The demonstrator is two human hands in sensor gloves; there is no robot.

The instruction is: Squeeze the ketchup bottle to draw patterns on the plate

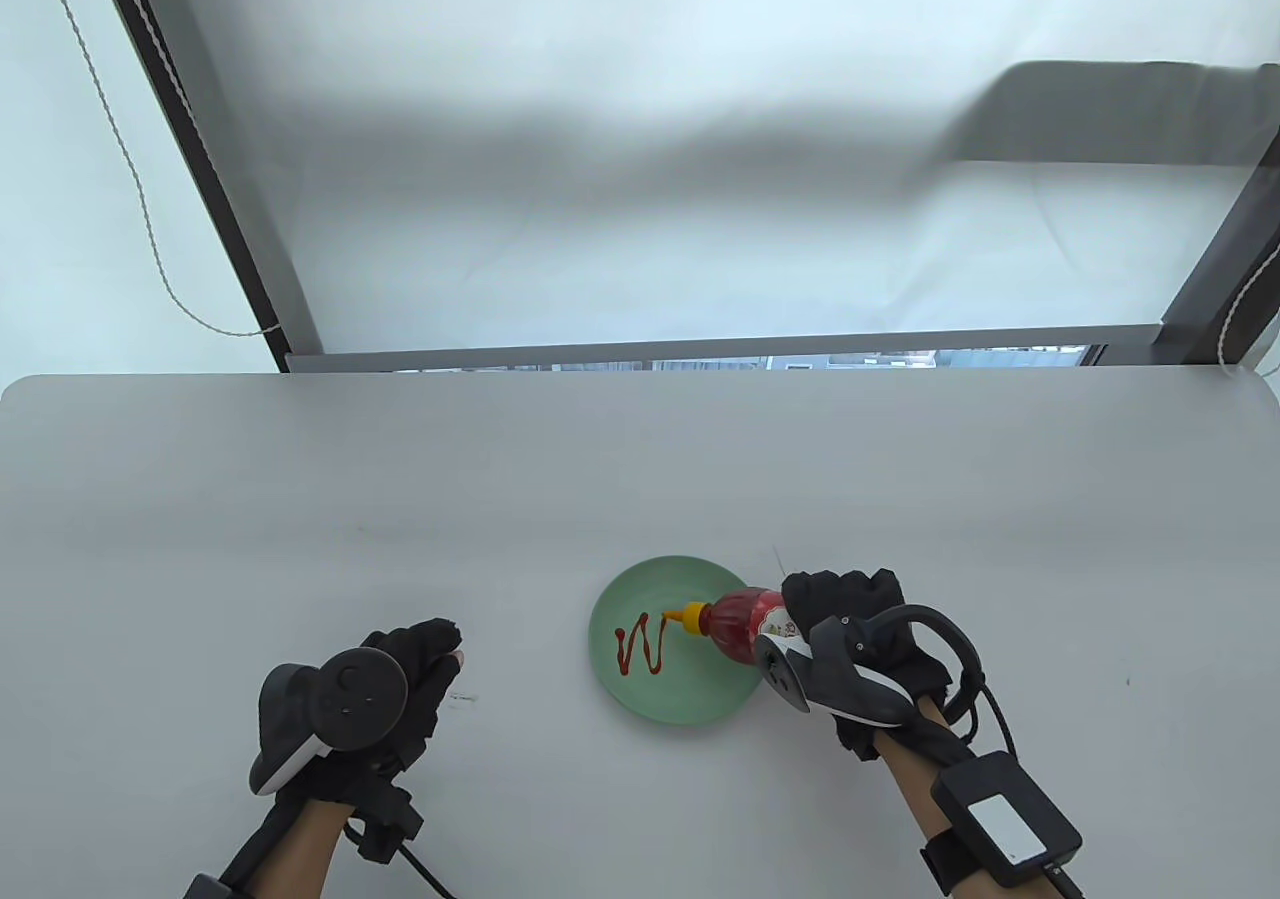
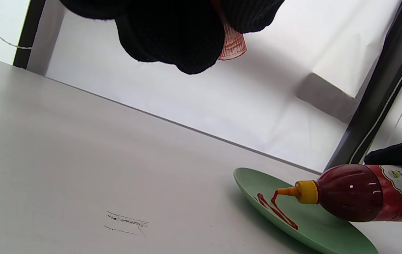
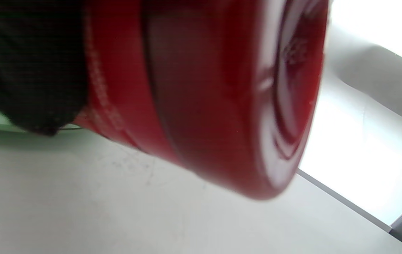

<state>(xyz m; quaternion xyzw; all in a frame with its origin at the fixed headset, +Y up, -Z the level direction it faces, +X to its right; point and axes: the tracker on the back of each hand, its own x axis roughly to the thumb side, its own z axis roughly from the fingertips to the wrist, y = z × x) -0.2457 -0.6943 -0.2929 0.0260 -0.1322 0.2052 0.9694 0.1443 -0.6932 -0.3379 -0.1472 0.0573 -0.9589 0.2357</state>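
Note:
A round green plate [image 1: 690, 699] lies on the grey table, also in the left wrist view [image 2: 321, 225]. A red zigzag of ketchup [image 1: 642, 647] is drawn on its left half. My right hand [image 1: 850, 629] grips a red ketchup bottle [image 1: 745, 622] tilted to the left, its yellow nozzle [image 1: 683, 617] just above the plate at the end of the zigzag. The bottle's base fills the right wrist view [image 3: 222, 95]. My left hand [image 1: 420, 664] is left of the plate with fingers curled around a small ribbed red cap [image 2: 232, 44].
The grey table [image 1: 300, 519] has faint scuff marks [image 1: 462, 699] near my left hand. A window frame and white blind run behind the table's far edge [image 1: 640, 364].

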